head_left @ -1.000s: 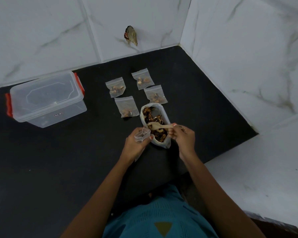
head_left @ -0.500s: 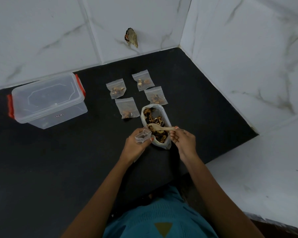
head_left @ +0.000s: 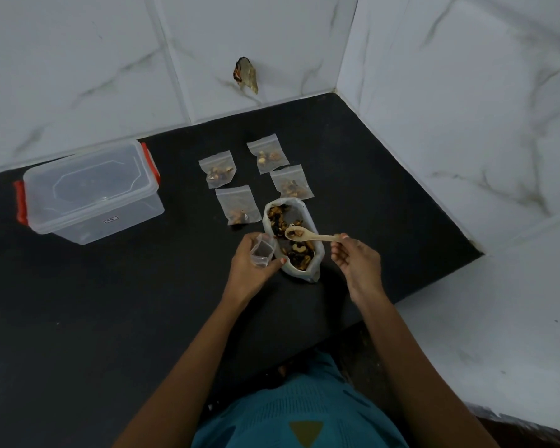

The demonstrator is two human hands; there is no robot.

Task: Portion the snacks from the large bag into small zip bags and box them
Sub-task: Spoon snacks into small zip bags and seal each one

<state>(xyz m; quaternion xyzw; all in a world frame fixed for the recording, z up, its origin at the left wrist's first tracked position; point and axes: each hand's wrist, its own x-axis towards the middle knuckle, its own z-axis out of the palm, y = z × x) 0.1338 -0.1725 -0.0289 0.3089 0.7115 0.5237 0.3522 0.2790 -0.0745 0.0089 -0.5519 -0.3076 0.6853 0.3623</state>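
Observation:
The large snack bag [head_left: 314,270] stands open on the black counter, full of mixed nuts. My right hand [head_left: 356,260] pinches the handle of a wooden spoon [head_left: 307,236], whose bowl holds a few nuts above the bag's mouth. My left hand [head_left: 251,268] holds a small empty zip bag [head_left: 262,252] with its mouth open, just left of the large bag. Several filled small zip bags [head_left: 238,203] lie flat behind the large bag. A clear lidded box [head_left: 88,192] with red clips sits at the far left.
The black counter [head_left: 110,318] ends at white marble-tiled walls behind and to the right, which meet in a corner. A brownish scrap [head_left: 246,76] sticks to the back wall. The counter's front edge drops off near my body.
My right hand has lifted the spoon out of the nuts with a load in its bowl. My left hand has tilted the small bag's mouth open.

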